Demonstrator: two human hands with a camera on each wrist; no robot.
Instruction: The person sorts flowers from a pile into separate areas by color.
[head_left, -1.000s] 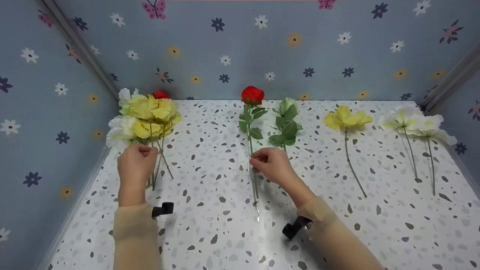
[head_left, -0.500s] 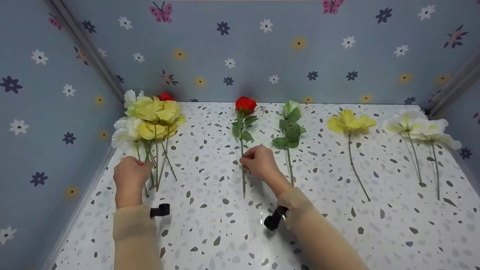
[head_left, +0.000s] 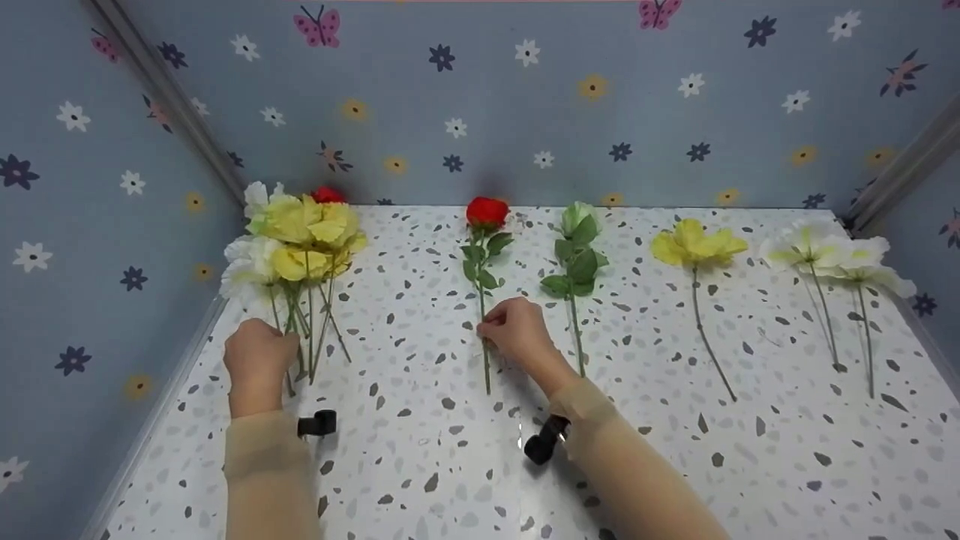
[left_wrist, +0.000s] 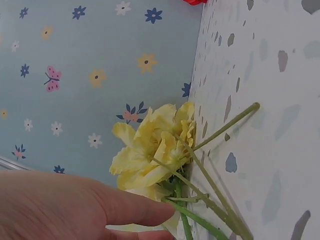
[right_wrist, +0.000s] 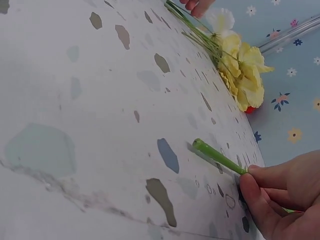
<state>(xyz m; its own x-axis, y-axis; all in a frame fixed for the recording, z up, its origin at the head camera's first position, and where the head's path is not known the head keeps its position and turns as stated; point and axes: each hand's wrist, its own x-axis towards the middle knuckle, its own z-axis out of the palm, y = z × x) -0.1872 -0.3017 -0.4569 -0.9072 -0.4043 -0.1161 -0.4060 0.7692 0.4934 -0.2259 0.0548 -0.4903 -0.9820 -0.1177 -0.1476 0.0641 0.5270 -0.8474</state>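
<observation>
A red rose (head_left: 487, 214) with green leaves lies at the middle of the speckled table in the head view. My right hand (head_left: 517, 330) pinches its stem between thumb and fingers; in the right wrist view the green stem end (right_wrist: 220, 157) sticks out past the fingertips. At the left lies a pile of artificial flowers, with yellow blooms (head_left: 304, 221), white blooms (head_left: 251, 262) and another red bloom (head_left: 327, 195). My left hand (head_left: 259, 356) is beside their stems. In the left wrist view its fingers (left_wrist: 145, 207) look fairly straight, with no stem visibly held between them.
Right of the rose lies a pale green-white rose (head_left: 577, 219) with leaves. Farther right are a single yellow flower (head_left: 697, 244) and two white flowers (head_left: 810, 244). Patterned walls (head_left: 480, 97) close the table (head_left: 420, 450) at the back and both sides.
My right hand has moved left with the red rose, away from the pale rose. My left hand has drawn back toward me and slightly left, uncovering more stems of the pile.
</observation>
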